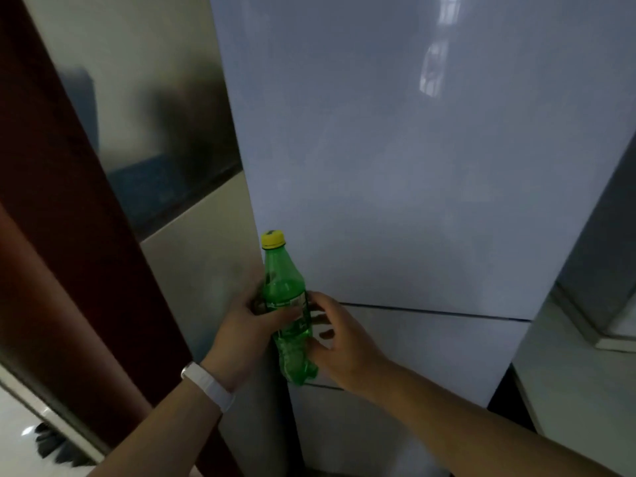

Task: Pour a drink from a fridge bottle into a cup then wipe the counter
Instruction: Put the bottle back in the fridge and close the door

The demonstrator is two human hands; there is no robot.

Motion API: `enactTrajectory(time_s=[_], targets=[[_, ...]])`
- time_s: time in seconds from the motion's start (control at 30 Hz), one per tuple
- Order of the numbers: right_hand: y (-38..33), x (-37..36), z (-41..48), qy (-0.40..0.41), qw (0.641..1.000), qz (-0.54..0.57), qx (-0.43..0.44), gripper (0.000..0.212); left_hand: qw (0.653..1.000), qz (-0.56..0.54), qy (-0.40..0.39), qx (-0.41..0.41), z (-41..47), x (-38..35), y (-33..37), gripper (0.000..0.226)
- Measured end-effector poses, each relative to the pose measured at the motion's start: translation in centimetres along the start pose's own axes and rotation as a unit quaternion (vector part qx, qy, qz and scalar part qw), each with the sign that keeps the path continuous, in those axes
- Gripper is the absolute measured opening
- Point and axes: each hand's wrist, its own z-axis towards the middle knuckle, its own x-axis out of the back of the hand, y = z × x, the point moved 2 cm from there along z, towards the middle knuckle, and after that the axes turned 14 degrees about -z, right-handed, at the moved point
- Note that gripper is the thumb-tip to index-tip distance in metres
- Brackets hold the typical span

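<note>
A green plastic bottle (287, 297) with a yellow cap is upright in front of the white fridge (395, 166), whose doors are closed. My left hand (247, 325) grips the bottle around its middle, thumb across the label. My right hand (340, 335) is at the bottle's right side with its fingers loosely curved next to the label; whether they touch it is unclear. A white band sits on my left wrist. No cup or cloth is in view.
A dark red door frame (69, 253) runs down the left side. A pale wall with a dark stripe (179, 187) lies between it and the fridge. A grey-white cabinet or counter edge (592, 304) stands at the right. Shiny floor shows at the bottom left.
</note>
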Motion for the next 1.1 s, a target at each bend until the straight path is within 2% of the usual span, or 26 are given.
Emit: enactTrajectory(time_s=[0.07, 0.23, 0.33, 0.4, 0.53, 0.7, 0.83, 0.9, 0.97, 1.1], targets=[[0.7, 0.2, 1.3, -0.023, 0.999, -0.018, 0.016, 0.054, 1.000, 0.013, 0.022, -0.002, 0.7, 0.5, -0.2, 0.043], [0.6, 1.3, 5.7, -0.054, 0.991, -0.110, 0.053, 0.048, 0.996, 0.031, 0.085, -0.001, 2.1, 2.1, -0.7, 0.055], [0.1, 1.9, 9.2, -0.064, 0.966, -0.231, 0.099, 0.043, 0.992, 0.022, 0.123, -0.006, 3.0, 2.7, -1.0, 0.052], [-0.7, 2.3, 11.6, -0.041, 0.938, -0.312, 0.146, 0.040, 0.990, 0.017, 0.140, -0.010, 3.4, 3.0, -1.1, 0.045], [-1.9, 1.2, 15.6, -0.008, 0.835, -0.475, 0.276, 0.032, 0.988, 0.007, 0.154, -0.019, 4.0, 3.8, -0.6, 0.044], [-3.7, -0.3, 19.4, -0.017, 0.691, -0.627, 0.359, 0.018, 0.985, 0.006, 0.172, -0.020, 3.8, 4.8, -0.3, 0.045], [-4.3, -1.6, 21.7, -0.073, 0.560, -0.756, 0.331, 0.040, 0.984, 0.007, 0.175, -0.009, 3.7, 5.2, -0.1, 0.046], [-5.0, -2.1, 22.3, -0.095, 0.490, -0.813, 0.300, 0.040, 0.986, 0.009, 0.168, -0.002, 3.6, 5.2, 0.0, 0.048], [-5.7, -2.6, 22.5, -0.108, 0.458, -0.835, 0.284, 0.031, 0.988, 0.014, 0.157, 0.002, 3.5, 5.2, 0.2, 0.050], [-6.3, -3.0, 22.3, -0.114, 0.430, -0.851, 0.278, 0.026, 0.990, 0.021, 0.136, 0.000, 3.3, 5.0, 0.8, 0.050]])
